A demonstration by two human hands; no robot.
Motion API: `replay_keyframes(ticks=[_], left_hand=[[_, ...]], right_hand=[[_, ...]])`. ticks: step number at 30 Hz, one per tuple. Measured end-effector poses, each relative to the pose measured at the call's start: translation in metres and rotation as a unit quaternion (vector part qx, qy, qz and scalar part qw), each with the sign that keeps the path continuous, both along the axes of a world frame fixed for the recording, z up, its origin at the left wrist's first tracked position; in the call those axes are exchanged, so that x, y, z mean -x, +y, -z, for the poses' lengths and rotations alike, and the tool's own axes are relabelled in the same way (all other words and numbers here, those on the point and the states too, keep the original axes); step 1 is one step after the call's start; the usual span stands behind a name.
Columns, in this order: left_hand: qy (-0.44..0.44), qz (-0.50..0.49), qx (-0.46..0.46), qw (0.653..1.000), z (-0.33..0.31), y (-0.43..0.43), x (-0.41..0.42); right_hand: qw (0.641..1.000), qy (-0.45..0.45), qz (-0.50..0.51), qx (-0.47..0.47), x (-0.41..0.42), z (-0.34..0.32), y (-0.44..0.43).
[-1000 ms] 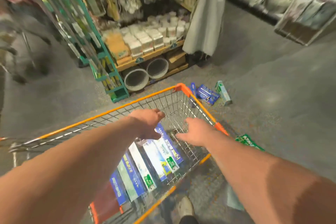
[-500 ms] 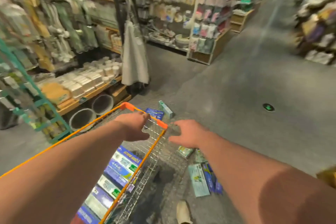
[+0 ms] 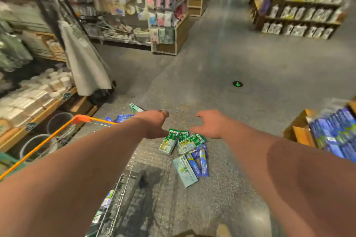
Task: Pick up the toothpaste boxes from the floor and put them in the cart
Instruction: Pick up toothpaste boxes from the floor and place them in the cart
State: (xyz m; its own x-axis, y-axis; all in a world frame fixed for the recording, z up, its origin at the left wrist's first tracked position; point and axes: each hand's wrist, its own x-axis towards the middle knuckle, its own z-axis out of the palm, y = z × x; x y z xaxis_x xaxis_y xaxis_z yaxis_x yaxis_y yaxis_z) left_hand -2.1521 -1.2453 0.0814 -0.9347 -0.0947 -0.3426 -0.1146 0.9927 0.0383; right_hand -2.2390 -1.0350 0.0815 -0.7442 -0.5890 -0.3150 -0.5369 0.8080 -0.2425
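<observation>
Head camera, looking down a store aisle: a person's two bare arms reach forward over a pile of toothpaste boxes (image 3: 185,152) scattered on the grey speckled floor (image 3: 250,67). The left hand (image 3: 154,125) hangs at about 11 o'clock from the pile, fingers loosely curled and holding nothing; the right hand (image 3: 210,124) sits at about 1 o'clock from it, fingers spread apart and empty, its thumb just above the nearest green box. Neither hand touches a box.

The pile lies just right of the cart (image 3: 81,119), whose orange rim runs from its far corner down to the left edge of the frame, with the wire side showing under the left forearm. A few boxes (image 3: 107,198) can be glimpsed inside through the wire at 7 o'clock. Three more loose boxes (image 3: 125,116) lie on the floor beyond the cart's far corner, partly hidden by the left forearm.

Shelving hems the scene at 9 o'clock, where white goods (image 3: 38,90) are stacked on a low wooden shelf with round bins (image 3: 59,123) beneath it, and a pale hanging cloth (image 3: 84,63) drops almost to the floor. At 3 o'clock a wooden display (image 3: 300,131) of blue packages juts in from the right edge. Between them the floor runs open toward 12 o'clock, past a green arrow marker (image 3: 238,84), into a long aisle lined with shelves. A shoe tip (image 3: 223,231) shows at the bottom edge.
</observation>
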Motion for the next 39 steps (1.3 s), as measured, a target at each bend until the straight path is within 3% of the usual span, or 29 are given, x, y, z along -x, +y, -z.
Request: replay_keyframes(ticks=[14,26,33,39], left_hand=[[-0.05,-0.047,-0.072,0.995,0.086,0.091,0.152],[-0.141,-0.125,-0.084,0.978,0.211,0.004,0.218],[-0.158,-0.165,-0.137,0.964,0.328,-0.06,0.289],[-0.193,-0.221,-0.161,0.942,0.479,-0.095,0.323]], right_hand=[[0.997,-0.06,-0.018,-0.053,0.172,0.077,0.083],[0.984,-0.136,-0.081,-0.083,0.272,0.193,-0.031],[0.976,-0.14,-0.09,-0.139,0.351,0.301,-0.111],[0.96,-0.157,-0.128,-0.192,0.424,0.44,-0.16]])
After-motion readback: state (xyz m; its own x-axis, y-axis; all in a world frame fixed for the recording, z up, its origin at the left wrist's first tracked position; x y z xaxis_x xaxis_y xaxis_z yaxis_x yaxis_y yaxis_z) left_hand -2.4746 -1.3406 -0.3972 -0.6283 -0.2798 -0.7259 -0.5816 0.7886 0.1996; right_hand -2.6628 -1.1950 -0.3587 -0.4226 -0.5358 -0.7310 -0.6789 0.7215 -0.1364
